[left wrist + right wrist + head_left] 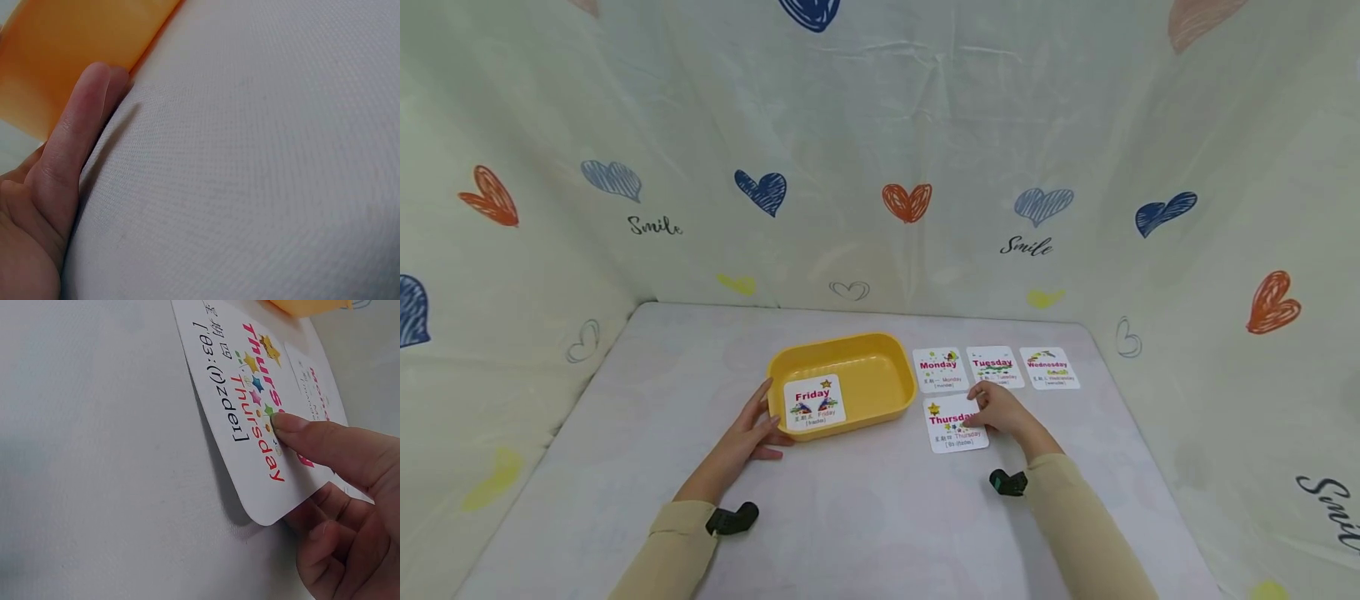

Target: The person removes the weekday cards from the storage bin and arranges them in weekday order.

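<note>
My right hand [1000,410] pinches the Thursday card [946,429], thumb on its printed face and fingers underneath. In the right wrist view, the near edge of that card casts a shadow on the table. My left hand [747,429] rests against the left end of a yellow tray [880,379], its fingers fairly straight and spread around the corner. In the left wrist view, a straight finger [81,112] lies along the tray's outer wall. Inside the tray, at its left side, is the Friday card [815,402].
Above the Thursday card, a row holds the Monday card [940,379], the Tuesday card [992,375], partly behind my right fingers, and the Wednesday card [1049,379]. The white table [850,517] ends at a heart-printed curtain [850,250] behind and on both sides.
</note>
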Available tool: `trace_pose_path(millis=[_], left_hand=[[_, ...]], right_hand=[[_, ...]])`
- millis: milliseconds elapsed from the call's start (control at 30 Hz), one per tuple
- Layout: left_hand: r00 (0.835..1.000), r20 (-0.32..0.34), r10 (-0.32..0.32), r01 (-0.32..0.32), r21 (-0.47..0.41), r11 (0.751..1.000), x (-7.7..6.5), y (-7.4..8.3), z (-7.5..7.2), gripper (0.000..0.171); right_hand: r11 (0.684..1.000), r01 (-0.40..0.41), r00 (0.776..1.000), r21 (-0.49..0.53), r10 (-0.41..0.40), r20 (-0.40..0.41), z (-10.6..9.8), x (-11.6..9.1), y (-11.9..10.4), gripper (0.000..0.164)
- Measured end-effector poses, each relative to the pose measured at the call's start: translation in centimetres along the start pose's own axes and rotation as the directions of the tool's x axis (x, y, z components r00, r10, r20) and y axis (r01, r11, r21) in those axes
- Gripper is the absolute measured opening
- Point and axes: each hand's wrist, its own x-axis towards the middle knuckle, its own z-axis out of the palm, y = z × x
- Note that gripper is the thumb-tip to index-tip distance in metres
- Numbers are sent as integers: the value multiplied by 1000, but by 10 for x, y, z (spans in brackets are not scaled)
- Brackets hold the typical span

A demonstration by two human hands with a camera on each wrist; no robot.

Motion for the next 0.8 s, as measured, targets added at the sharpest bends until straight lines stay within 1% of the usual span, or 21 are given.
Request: trace_pose_path(millis=[100,267,533,800], left_hand=[[1000,10,2,-2,1,1000,0,-1,0,72],[1000,9,8,-8,1,1000,0,0,0,72],[1000,-2,-10,10,-18,1000,1,1,0,71],[1000,1,9,-9,-2,1000,2,-1,1,71]], right_hand=[[997,-1,1000,-73,0,-12,1,2,-2,42],[992,-8,1000,-126,6,-20,1,2,-9,42],[987,-34,999,-157,31,-19,2,2,-11,41],[984,-30,1000,-178,28,-15,3,2,-9,41]])
